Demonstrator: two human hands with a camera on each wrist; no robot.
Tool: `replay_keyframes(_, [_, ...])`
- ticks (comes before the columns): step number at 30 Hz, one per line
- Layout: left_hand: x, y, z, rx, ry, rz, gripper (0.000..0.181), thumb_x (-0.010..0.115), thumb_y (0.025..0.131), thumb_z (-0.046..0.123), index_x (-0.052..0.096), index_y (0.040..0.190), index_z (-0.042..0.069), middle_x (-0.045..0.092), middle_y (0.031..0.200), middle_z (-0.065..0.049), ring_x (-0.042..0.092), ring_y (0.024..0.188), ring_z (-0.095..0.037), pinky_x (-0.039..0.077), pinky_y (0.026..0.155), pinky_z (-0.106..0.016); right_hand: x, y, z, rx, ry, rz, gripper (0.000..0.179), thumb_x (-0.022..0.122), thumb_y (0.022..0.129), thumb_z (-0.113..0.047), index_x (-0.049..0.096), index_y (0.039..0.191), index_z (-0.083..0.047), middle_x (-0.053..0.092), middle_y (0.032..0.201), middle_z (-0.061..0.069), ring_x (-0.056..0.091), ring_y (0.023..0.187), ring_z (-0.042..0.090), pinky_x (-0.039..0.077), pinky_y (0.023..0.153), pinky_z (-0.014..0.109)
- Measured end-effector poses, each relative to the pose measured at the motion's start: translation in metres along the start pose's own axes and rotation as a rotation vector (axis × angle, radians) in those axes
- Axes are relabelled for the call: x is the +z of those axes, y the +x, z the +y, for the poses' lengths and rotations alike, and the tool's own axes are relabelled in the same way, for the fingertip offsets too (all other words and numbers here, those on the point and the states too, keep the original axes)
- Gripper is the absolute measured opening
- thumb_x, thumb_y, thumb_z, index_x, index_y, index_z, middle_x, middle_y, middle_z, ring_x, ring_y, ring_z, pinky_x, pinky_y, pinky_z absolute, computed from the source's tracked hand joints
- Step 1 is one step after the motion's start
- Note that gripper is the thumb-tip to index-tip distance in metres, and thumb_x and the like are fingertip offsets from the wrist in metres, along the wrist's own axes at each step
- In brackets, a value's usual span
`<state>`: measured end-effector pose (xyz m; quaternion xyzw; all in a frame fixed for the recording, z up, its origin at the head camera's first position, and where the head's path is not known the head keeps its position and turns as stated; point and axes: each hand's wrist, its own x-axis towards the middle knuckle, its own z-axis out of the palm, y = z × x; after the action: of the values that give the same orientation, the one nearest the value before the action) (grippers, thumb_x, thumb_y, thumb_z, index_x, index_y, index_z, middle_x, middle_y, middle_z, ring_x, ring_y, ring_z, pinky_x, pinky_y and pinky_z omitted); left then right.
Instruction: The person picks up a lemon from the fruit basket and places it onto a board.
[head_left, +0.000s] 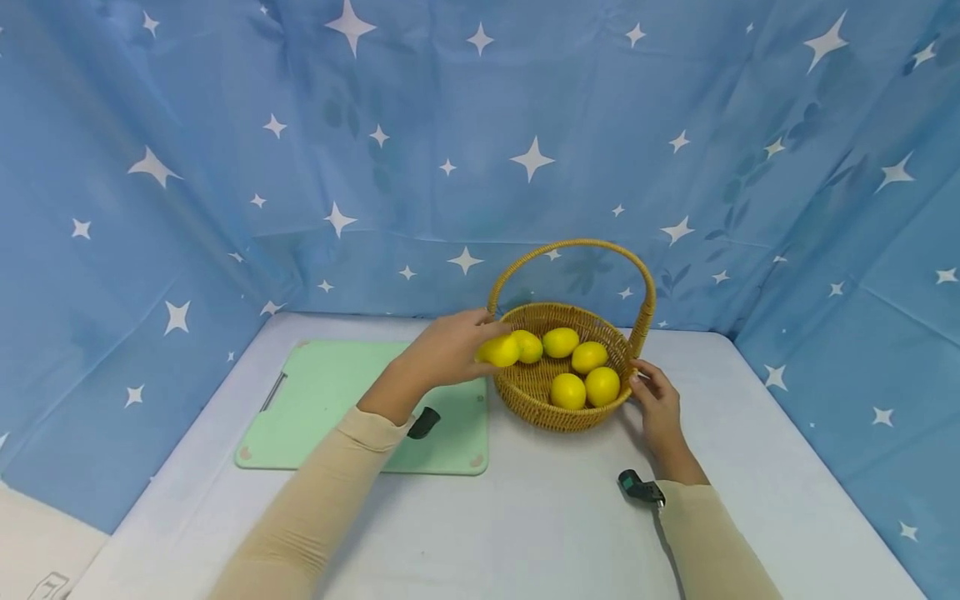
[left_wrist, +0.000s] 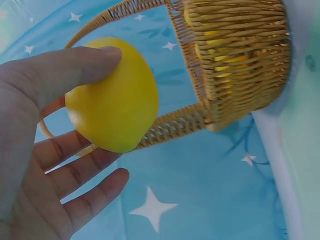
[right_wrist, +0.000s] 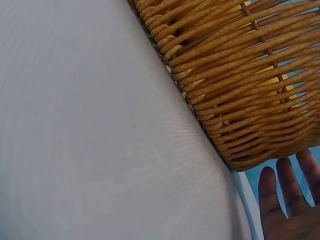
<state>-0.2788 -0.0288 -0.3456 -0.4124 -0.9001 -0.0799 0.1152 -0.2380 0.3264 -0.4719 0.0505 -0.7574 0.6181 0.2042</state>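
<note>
My left hand (head_left: 453,346) pinches a yellow lemon (left_wrist: 115,100) between thumb and fingers. In the head view that lemon overlaps the left rim of a wicker basket (head_left: 551,417). Several more lemons (head_left: 567,391) lie inside the basket, spread along its floor and walls. Its tall arched handle (head_left: 577,243) stands upright. At the basket's right side, my right hand (head_left: 660,408) holds the rim near the handle's base. Straight fingers (right_wrist: 270,192) of that hand show beside the woven wall in the right wrist view, where its thumb is out of frame.
A pale green cutting board (head_left: 322,400) lies on the white-covered table (head_left: 525,533), left of the basket and partly under the left arm. Blue star-patterned curtains (head_left: 450,208) hang behind and at both sides. A dark wrist camera (head_left: 637,487) projects beside the right wrist.
</note>
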Motion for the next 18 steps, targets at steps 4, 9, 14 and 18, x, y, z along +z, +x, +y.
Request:
replay_keyframes(4, [0.009,-0.008,-0.007,-0.031,-0.023,-0.01,0.053,0.075,0.085,0.036,0.059,0.134,0.024,0.056,0.119,0.0,0.056,0.092,-0.015,0.05,0.077,-0.032,0.001,0.0,0.0,0.007,0.016,-0.004,0.038,0.05,0.101,-0.009,0.048,0.134,0.011,0.047,0.132,0.022,0.055,0.1,0.008,0.047,0.081,0.013])
replay_keyframes(9, [0.019,-0.018,-0.021,-0.082,-0.06,-0.037,0.051,0.076,0.084,0.032,0.061,0.132,0.023,0.057,0.116,0.002,0.056,0.091,-0.014,0.049,0.078,-0.034,0.003,-0.001,-0.001,0.011,0.019,-0.02,0.038,0.05,0.101,-0.008,0.047,0.134,0.012,0.046,0.133,0.023,0.055,0.101,0.008,0.047,0.081,0.013])
replay_keyframes(14, [0.028,-0.02,-0.039,-0.12,-0.066,-0.069,0.051,0.076,0.083,0.031,0.061,0.131,0.023,0.057,0.118,0.003,0.057,0.093,-0.015,0.05,0.081,-0.038,0.001,0.0,-0.002,0.006,0.009,-0.019,0.038,0.05,0.102,-0.009,0.047,0.134,0.011,0.046,0.134,0.024,0.055,0.104,0.017,0.046,0.082,0.012])
replay_keyframes(18, [0.037,-0.014,-0.053,-0.146,-0.067,-0.093,0.053,0.078,0.082,0.031,0.061,0.131,0.023,0.056,0.12,0.001,0.057,0.097,-0.019,0.049,0.084,-0.041,-0.001,0.0,-0.001,0.017,0.0,-0.013,0.039,0.05,0.102,-0.011,0.048,0.135,0.01,0.046,0.134,0.024,0.054,0.106,0.021,0.046,0.082,0.013])
